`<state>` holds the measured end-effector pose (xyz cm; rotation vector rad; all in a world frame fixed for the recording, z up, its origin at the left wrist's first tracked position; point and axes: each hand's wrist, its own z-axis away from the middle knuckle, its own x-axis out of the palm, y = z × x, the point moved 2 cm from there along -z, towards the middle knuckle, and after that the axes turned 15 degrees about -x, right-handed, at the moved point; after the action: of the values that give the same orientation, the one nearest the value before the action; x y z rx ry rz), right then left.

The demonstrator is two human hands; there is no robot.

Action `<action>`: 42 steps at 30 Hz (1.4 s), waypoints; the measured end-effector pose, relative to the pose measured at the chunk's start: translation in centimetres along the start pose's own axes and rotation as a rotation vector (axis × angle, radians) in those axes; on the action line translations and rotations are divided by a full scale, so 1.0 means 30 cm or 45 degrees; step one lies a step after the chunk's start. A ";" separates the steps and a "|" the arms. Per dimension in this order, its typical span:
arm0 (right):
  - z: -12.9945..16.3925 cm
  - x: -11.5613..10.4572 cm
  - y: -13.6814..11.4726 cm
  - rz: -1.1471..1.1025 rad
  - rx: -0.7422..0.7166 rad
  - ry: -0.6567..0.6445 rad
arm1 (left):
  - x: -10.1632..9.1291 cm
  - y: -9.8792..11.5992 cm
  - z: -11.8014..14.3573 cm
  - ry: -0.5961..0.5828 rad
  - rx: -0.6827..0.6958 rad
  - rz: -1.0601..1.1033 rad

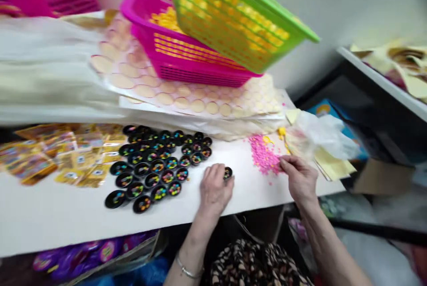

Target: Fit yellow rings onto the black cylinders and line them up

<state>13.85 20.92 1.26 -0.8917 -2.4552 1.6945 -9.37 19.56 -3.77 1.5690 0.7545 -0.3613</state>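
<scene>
My left hand (215,188) is closed around a small black cup (227,173) on the white table, its fingers at the rim. To the right, my right hand (298,177) has its thumb and fingers pinched together at the edge of a heap of small pink beads (263,155). Whether a bead sits in that pinch cannot be made out. Left of my left hand stand several rows of black cups (152,179), holding small multicoloured pieces. A yellow ring-shaped piece (267,140) lies on the upper side of the pink heap.
Shiny yellow packets (80,159) lie at the left of the table (66,215). Behind are printed circle sheets (182,101), a pink basket (200,66) and a tilted green basket (233,19) with yellow pieces. Plastic and paper scraps (328,137) are at right; purple items (83,257) sit below.
</scene>
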 end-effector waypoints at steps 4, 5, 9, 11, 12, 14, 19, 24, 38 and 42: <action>0.095 -0.159 0.101 0.336 -0.066 -0.130 | 0.009 0.021 -0.014 -0.127 0.085 -0.030; 0.110 -0.162 0.105 0.350 -0.130 -0.213 | 0.009 0.026 -0.015 -0.163 0.101 -0.022; 0.134 -0.121 0.097 0.308 -0.319 -0.465 | 0.017 0.037 -0.019 -0.261 0.091 0.056; 0.135 -0.103 0.096 0.349 -0.383 -0.535 | 0.029 0.041 -0.015 -0.282 0.057 0.092; 0.135 -0.097 0.098 0.385 -0.414 -0.560 | 0.038 0.045 -0.011 -0.289 0.039 0.103; 0.136 -0.091 0.101 0.454 -0.466 -0.589 | 0.061 0.061 0.006 -0.295 0.002 0.102; 0.140 -0.094 0.085 0.421 -0.509 -0.545 | 0.152 0.155 0.064 -0.317 -0.031 0.041; 0.121 -0.091 0.041 0.149 -0.524 -0.507 | 0.237 0.252 0.090 -0.313 0.029 0.010; 0.068 -0.061 -0.002 0.399 -0.773 -0.881 | 0.254 0.282 0.085 -0.298 0.116 -0.100; 0.062 -0.042 -0.025 0.554 -0.799 -0.969 | 0.246 0.290 0.086 -0.310 0.092 -0.091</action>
<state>13.96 18.57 1.51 -1.0105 -3.6725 1.5827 2.22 19.03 -2.22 1.5340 0.6147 -0.6255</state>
